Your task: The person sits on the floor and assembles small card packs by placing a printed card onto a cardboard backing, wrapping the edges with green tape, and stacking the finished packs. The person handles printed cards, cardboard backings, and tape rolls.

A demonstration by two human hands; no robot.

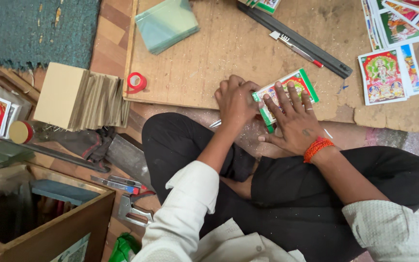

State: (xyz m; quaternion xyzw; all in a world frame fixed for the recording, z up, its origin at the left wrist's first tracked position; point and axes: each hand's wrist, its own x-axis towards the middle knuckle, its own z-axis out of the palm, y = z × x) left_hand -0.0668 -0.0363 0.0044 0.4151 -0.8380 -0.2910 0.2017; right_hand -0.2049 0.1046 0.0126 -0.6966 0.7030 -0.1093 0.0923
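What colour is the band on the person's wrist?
Orange, on the right wrist band, seen from the head view.

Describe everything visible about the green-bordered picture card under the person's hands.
The picture card is a small rectangle with a green border and a colourful printed image in red and yellow tones. It looks like glossy paper or thin card. It lies flat and tilted on the brown board, near its front edge. The right hand presses spread fingers onto it; the left hand, curled, touches its left end.

No packages, labels, signs or screens noted; only printed picture cards (pixel 384 76) lie on the board (pixel 209 63).
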